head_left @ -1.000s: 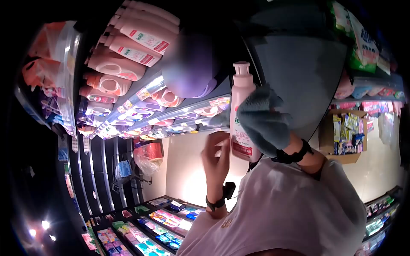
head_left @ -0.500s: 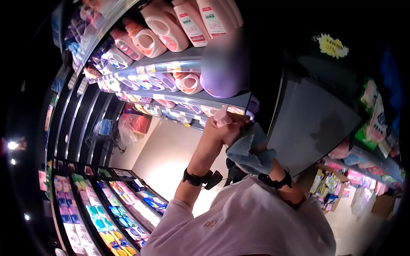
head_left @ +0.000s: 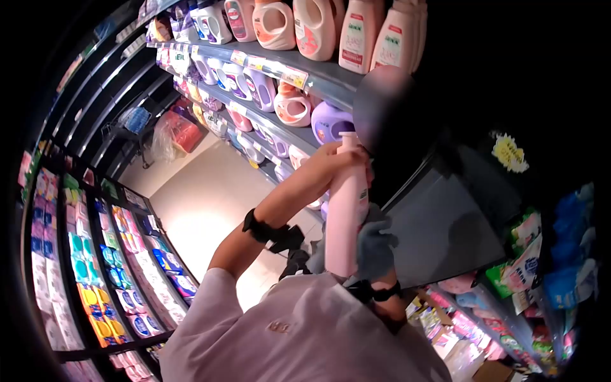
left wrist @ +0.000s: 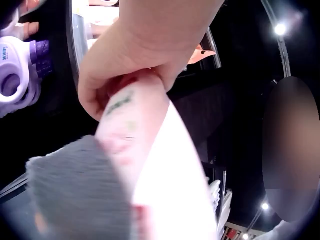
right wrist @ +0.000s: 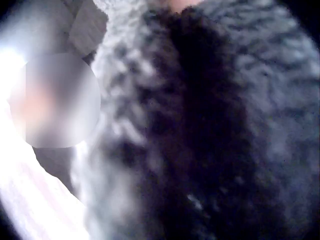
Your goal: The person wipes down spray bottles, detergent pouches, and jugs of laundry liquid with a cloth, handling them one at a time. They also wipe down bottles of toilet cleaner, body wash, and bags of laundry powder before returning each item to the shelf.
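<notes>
My left hand (head_left: pixel 347 164) grips a pink pump bottle (head_left: pixel 342 223) just below its pump top, with the bottle tilted in front of my chest. In the left wrist view, the fingers curl round its upper end above the printed label. My right hand (head_left: pixel 384 277) holds a grey-blue fluffy cloth (head_left: pixel 375 247) against the lower side of the bottle. Folds of cloth hide most of that hand and fill the right wrist view.
Shelves on the left hold pink pump bottles (head_left: pixel 358 35) and handled jugs (head_left: pixel 273 27). A dark grey panel (head_left: pixel 439 235) stands at the right, past the cloth. Low racks with colourful packs (head_left: pixel 102 312) line the lower left; bagged goods (head_left: pixel 519 270) sit at the right.
My left hand, at first apart beside the bottle, has taken hold of its top. The bottle has turned and the cloth has moved to its lower part. The view has swung round.
</notes>
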`<state>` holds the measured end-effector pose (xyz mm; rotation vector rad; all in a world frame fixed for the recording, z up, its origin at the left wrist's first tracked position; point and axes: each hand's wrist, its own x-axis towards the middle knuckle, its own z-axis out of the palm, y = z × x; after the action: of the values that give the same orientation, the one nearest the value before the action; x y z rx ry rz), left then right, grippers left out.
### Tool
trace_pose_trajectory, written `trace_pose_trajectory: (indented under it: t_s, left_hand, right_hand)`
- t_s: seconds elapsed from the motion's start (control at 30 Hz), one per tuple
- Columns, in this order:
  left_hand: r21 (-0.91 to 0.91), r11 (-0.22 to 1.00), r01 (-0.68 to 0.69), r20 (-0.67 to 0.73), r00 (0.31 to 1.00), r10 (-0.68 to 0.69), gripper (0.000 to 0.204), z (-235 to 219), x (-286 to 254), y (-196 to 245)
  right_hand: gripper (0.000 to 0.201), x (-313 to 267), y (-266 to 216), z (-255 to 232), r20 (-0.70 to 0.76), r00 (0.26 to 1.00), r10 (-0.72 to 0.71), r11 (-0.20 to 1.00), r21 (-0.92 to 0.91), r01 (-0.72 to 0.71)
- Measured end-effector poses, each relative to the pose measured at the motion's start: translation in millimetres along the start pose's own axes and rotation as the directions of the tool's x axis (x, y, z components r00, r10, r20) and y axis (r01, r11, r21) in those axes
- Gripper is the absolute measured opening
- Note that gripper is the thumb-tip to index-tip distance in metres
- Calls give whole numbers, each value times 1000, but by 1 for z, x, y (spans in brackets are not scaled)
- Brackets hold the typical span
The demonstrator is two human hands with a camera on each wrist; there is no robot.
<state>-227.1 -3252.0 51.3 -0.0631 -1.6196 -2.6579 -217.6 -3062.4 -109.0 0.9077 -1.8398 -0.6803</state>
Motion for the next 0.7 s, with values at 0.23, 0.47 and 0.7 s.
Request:
trace_pose_trajectory:
  t_s: [0.23, 0.47, 0.7]
  left_hand:
    - [303, 953, 20, -252, 966, 60, 11, -1, -9, 38]
    - [601, 559, -572, 152, 767, 623, 14, 18, 29, 161]
    - [628, 219, -747, 468, 587, 661, 20, 8, 131, 198]
  right_hand:
    - [31, -3, -37, 37, -131, 927, -353, 336, -942, -5]
    - [8, 104, 43, -26, -387, 843, -374, 833, 260, 489]
    - [19, 99, 34, -9, 56, 998, 7, -102, 993, -55]
